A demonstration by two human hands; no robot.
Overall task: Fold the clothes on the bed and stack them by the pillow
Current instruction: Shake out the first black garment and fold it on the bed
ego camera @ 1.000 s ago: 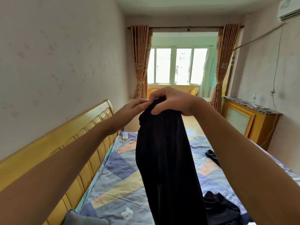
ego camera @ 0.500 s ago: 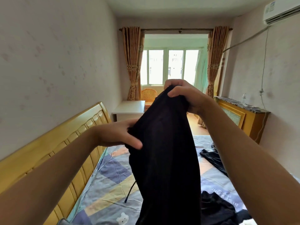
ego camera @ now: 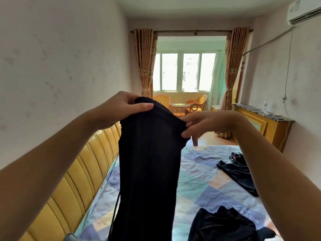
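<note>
1. the biggest change: my hands have swapped jobs on the black trousers (ego camera: 149,167). half a second ago the right one held the top edge high and the left was pinching lower down on the cloth; now the top edge is stretched out between them, held up over the near left of the bed (ego camera: 199,173), with the rest hanging straight down out of view.
2. my left hand (ego camera: 125,106) is clamped on the far left corner of that edge, thumb across the front of the cloth.
3. my right hand (ego camera: 205,124) is at the right corner, fingertips pinching the hem, one finger pointing down loose.
4. i read this as the garment being squared up by its waistband, so the fold itself is not yet begun; laying it flat on the bed looks like the next need.
5. a thin cord (ego camera: 115,214) dangles from the left side of the trousers and could snag in a fold.
6. still unfolded on the bed: a dark heap (ego camera: 224,225) near right, a dark garment (ego camera: 238,174) further off to the right, and a small dark bundle (ego camera: 235,156) just beyond it. the near heap sits where i'd want to lay the trousers down.
7. a wooden headboard (ego camera: 78,171) runs along the left; a grey corner (ego camera: 70,237) at the near edge may be the pillow, i cannot tell.
</note>
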